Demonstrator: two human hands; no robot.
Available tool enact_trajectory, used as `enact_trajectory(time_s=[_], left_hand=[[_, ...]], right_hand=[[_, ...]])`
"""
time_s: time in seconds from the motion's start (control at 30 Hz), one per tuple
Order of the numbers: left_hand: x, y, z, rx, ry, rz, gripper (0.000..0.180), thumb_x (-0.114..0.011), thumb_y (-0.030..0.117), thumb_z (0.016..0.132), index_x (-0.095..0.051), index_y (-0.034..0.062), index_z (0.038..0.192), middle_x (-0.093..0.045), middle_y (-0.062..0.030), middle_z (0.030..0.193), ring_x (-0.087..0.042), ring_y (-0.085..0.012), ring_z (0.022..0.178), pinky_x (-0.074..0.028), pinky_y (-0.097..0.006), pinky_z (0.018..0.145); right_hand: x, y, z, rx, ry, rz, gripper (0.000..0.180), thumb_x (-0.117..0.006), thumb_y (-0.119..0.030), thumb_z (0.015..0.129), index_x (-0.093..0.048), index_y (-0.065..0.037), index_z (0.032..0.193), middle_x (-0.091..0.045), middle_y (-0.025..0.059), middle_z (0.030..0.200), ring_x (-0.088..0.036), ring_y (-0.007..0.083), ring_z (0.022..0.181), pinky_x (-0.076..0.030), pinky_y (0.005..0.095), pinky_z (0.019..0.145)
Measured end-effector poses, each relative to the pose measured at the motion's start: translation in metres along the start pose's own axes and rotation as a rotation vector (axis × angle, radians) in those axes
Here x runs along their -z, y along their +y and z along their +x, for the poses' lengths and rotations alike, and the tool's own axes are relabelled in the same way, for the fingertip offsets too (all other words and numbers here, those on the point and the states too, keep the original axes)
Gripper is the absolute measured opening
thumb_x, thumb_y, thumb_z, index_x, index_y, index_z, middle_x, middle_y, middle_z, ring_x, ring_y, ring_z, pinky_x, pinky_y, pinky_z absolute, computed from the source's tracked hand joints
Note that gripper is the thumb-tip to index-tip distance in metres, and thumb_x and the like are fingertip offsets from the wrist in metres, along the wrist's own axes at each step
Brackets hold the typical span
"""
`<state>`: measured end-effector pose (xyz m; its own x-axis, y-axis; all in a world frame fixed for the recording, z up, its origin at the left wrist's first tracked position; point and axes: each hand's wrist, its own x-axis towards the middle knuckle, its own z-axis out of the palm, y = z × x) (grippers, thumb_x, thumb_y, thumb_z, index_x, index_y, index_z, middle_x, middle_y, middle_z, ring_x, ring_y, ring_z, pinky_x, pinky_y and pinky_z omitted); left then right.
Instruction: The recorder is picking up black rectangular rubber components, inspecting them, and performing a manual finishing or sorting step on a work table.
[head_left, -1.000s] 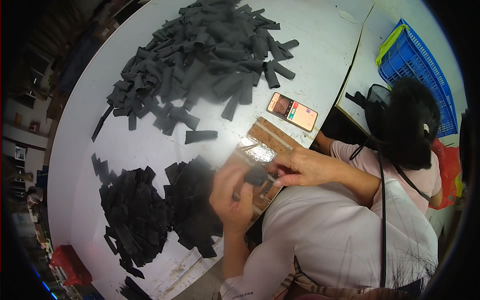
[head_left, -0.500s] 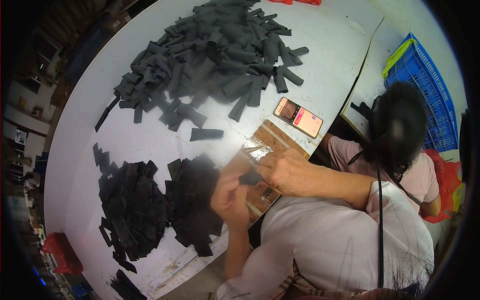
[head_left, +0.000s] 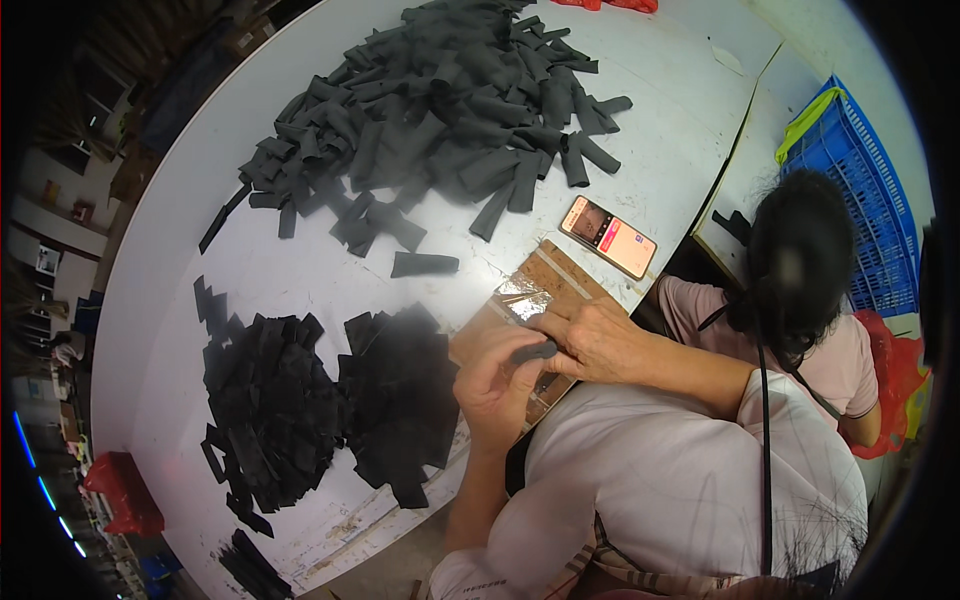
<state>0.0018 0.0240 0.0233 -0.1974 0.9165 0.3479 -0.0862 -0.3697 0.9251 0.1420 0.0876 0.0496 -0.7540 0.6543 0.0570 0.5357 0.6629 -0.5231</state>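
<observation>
Between my two hands is a small dark fabric piece (head_left: 533, 352), rolled or folded over. My left hand (head_left: 490, 390) is closed with the piece pinched between thumb and fingers. My right hand (head_left: 592, 342) meets it from the right, fingers bent and thumb tip against the piece; its fingertips are partly hidden. Both hands are over a brown wooden board (head_left: 560, 262) with pale strips, on which lies something shiny and clear (head_left: 522, 292). To the left of my hands lie two heaps of flat black fabric pieces, one nearer (head_left: 400, 400) and one farther left (head_left: 265, 410).
Across the white table (head_left: 160, 330) is a big pile of dark grey fabric tubes (head_left: 430, 110); one tube (head_left: 425, 264) lies apart. A lit phone (head_left: 609, 237) sits beyond the board. At right, another person (head_left: 800, 270) sits near a blue plastic basket (head_left: 850, 190). A red bag (head_left: 123, 492) is at far left.
My hands have drawn closer together around the fabric piece, which now looks more rolled and turned. The whole view has shifted slightly; the heaps look unchanged.
</observation>
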Motion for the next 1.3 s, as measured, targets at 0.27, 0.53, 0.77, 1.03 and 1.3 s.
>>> enact_trajectory(time_s=[0.27,0.53,0.77,1.03,1.3], left_hand=[[-0.007,0.010,0.010,-0.087,0.066,0.104,0.013,-0.060,-0.009,0.067,-0.055,-0.0052,0.079,-0.058,-0.0116,0.078,-0.053,-0.0183,0.077,-0.043,-0.026,0.067],[-0.009,0.024,0.018,-0.171,0.077,0.128,0.009,-0.062,-0.005,0.067,-0.057,-0.0046,0.075,-0.058,-0.0113,0.072,-0.053,-0.0187,0.073,-0.044,-0.026,0.064],[-0.002,0.004,0.007,-0.043,-0.005,0.258,0.011,-0.063,-0.005,0.065,-0.057,-0.0042,0.074,-0.058,-0.0090,0.069,-0.054,-0.0168,0.068,-0.042,-0.024,0.061],[-0.002,0.010,0.011,-0.095,-0.022,0.344,0.011,-0.062,-0.004,0.066,-0.058,-0.0031,0.076,-0.058,-0.0099,0.071,-0.054,-0.0193,0.065,-0.042,-0.026,0.059],[-0.009,0.012,0.010,-0.107,-0.009,0.385,0.015,-0.058,-0.007,0.068,-0.057,-0.0059,0.082,-0.058,-0.0108,0.077,-0.055,-0.0167,0.070,-0.044,-0.025,0.062]], right_hand=[[0.005,-0.004,0.006,0.110,0.054,0.012,0.019,-0.059,-0.018,0.067,-0.058,0.000,0.075,-0.052,0.0114,0.068,-0.055,0.0274,0.063,-0.044,0.0361,0.054],[0.006,-0.006,0.009,0.223,0.154,0.069,0.018,-0.062,-0.016,0.065,-0.058,-0.001,0.072,-0.050,0.0097,0.065,-0.054,0.0263,0.060,-0.044,0.0349,0.053],[-0.030,0.021,0.003,0.125,0.012,0.087,0.017,-0.058,-0.020,0.071,-0.059,-0.003,0.073,-0.057,0.0114,0.068,-0.057,0.0259,0.064,-0.043,0.0362,0.050],[-0.018,0.016,0.004,0.225,0.039,0.015,0.020,-0.056,-0.024,0.074,-0.059,-0.004,0.077,-0.058,0.0132,0.067,-0.057,0.0281,0.061,-0.043,0.0375,0.051],[-0.028,0.020,0.003,0.170,0.028,0.052,0.024,-0.053,-0.027,0.077,-0.059,-0.004,0.079,-0.055,0.0121,0.062,-0.056,0.0278,0.058,-0.043,0.0370,0.050]])
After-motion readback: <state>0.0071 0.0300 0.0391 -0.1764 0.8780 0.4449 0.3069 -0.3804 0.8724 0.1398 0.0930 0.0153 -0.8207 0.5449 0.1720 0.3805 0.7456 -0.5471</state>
